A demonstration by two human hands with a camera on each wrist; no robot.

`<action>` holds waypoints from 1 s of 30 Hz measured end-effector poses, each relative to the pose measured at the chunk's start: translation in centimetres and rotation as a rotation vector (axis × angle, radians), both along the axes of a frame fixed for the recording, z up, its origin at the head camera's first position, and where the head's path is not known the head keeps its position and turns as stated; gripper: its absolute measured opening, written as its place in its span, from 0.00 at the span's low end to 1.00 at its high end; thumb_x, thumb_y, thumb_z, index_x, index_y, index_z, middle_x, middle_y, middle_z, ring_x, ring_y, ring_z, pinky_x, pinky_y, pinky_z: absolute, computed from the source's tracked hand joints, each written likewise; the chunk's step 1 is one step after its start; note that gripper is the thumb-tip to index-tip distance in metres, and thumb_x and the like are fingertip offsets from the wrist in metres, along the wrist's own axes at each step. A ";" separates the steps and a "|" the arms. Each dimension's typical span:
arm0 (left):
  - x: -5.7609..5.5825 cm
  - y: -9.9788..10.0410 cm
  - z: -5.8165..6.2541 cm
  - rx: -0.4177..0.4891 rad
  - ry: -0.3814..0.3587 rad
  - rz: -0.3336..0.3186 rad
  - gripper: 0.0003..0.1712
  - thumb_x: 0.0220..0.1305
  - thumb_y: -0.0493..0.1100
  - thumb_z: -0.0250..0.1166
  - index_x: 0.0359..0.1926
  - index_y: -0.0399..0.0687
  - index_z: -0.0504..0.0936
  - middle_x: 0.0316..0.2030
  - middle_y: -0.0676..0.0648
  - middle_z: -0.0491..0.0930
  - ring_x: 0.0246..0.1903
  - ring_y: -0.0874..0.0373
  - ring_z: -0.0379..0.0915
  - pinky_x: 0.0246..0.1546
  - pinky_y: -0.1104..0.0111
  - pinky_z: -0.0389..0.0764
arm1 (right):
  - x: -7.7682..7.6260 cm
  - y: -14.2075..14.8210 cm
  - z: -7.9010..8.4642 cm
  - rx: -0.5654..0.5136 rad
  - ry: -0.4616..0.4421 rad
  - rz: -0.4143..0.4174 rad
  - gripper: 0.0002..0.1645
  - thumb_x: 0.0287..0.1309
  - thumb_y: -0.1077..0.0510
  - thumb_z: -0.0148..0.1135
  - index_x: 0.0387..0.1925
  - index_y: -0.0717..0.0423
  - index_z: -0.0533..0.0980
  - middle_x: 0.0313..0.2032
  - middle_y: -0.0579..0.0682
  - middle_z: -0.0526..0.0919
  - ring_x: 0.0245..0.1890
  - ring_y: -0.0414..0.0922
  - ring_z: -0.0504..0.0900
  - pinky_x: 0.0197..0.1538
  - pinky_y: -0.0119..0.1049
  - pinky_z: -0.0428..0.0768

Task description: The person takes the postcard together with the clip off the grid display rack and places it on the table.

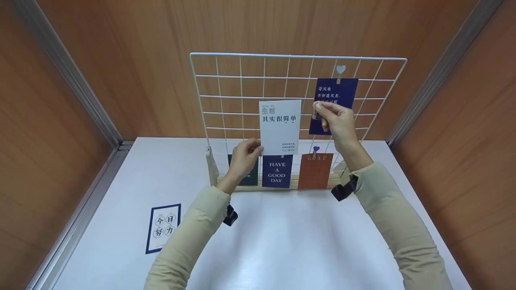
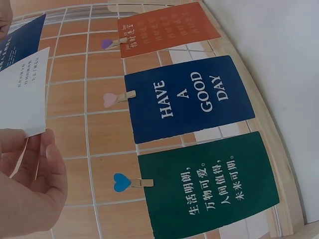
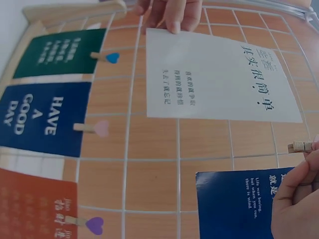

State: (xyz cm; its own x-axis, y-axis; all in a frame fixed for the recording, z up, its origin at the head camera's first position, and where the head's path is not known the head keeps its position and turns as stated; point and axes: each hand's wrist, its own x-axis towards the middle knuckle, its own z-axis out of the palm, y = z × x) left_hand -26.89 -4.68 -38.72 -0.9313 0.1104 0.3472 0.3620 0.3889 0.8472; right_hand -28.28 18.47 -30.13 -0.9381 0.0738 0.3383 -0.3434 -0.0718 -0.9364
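My left hand (image 1: pixel 244 158) pinches a white card (image 1: pixel 281 129) with dark printed characters by its lower left corner, in front of the wire grid (image 1: pixel 229 96). In the right wrist view, my right hand (image 3: pixel 299 201) pinches a small wooden clothespin (image 3: pixel 299 147) whose tip points toward the white card; fingers hide its other end. Behind that hand a dark blue card (image 1: pixel 346 90) hangs from a clip with a white heart (image 1: pixel 341 69). Below hang a green card (image 2: pixel 209 184), a blue "HAVE A GOOD DAY" card (image 2: pixel 144 109) and an orange card (image 2: pixel 169 30).
The grid stands in a wooden base (image 1: pixel 294 182) on a white table (image 1: pixel 282 241). A blue-framed white card (image 1: pixel 163 227) lies on the table at the left, partly behind my left sleeve. Wood-grain panels (image 1: pixel 121 60) enclose the back and sides.
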 end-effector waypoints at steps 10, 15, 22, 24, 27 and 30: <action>0.8 -0.9 -1.5 -0.005 -0.060 -0.009 0.08 0.61 0.37 0.55 0.39 0.38 0.78 0.30 0.48 0.76 0.30 0.58 0.71 0.32 0.69 0.73 | 0.2 0.8 -1.6 0.014 -0.032 -0.012 0.12 0.52 0.59 0.61 0.37 0.65 0.78 0.19 0.47 0.77 0.12 0.35 0.65 0.15 0.24 0.63; 1.1 -1.1 -2.0 0.001 -0.083 -0.012 0.09 0.61 0.37 0.55 0.39 0.37 0.77 0.30 0.47 0.76 0.31 0.58 0.71 0.33 0.69 0.74 | 0.5 1.0 -2.1 0.026 -0.045 -0.002 0.13 0.52 0.59 0.61 0.37 0.65 0.78 0.16 0.47 0.74 0.12 0.35 0.65 0.16 0.25 0.64; 1.4 -1.2 -2.3 0.015 -0.130 -0.013 0.10 0.61 0.37 0.55 0.41 0.37 0.77 0.31 0.47 0.76 0.32 0.58 0.71 0.34 0.70 0.74 | 1.0 1.1 -2.8 0.014 -0.073 0.005 0.14 0.53 0.60 0.60 0.39 0.67 0.77 0.24 0.47 0.79 0.12 0.34 0.65 0.17 0.23 0.65; 1.5 -1.2 -2.4 0.014 -0.140 -0.011 0.10 0.61 0.37 0.55 0.42 0.37 0.77 0.32 0.48 0.76 0.32 0.58 0.71 0.34 0.70 0.74 | 1.1 1.1 -3.1 0.009 -0.077 0.011 0.14 0.53 0.60 0.60 0.39 0.68 0.76 0.24 0.48 0.79 0.12 0.34 0.65 0.17 0.24 0.64; 1.7 -1.3 -2.5 0.011 -0.141 -0.012 0.10 0.61 0.37 0.55 0.42 0.38 0.76 0.32 0.48 0.76 0.32 0.58 0.71 0.35 0.70 0.74 | 1.3 1.3 -3.5 0.019 -0.078 0.007 0.14 0.53 0.60 0.60 0.39 0.68 0.76 0.23 0.48 0.78 0.13 0.35 0.64 0.17 0.24 0.64; 1.8 -1.3 -2.7 0.015 -0.139 -0.020 0.09 0.61 0.37 0.55 0.41 0.38 0.76 0.31 0.47 0.76 0.32 0.57 0.71 0.34 0.69 0.74 | 1.4 1.5 -3.9 0.031 -0.075 0.004 0.15 0.53 0.60 0.60 0.39 0.69 0.76 0.22 0.48 0.78 0.13 0.35 0.64 0.17 0.24 0.64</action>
State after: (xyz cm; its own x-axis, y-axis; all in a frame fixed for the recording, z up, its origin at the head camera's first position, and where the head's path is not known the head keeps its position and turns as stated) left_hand -25.07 -5.98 -41.41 -0.9681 0.1252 0.2172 0.2487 0.3694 0.8954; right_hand -26.89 19.97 -34.04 -0.9613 0.0608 0.2689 -0.2717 -0.0431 -0.9614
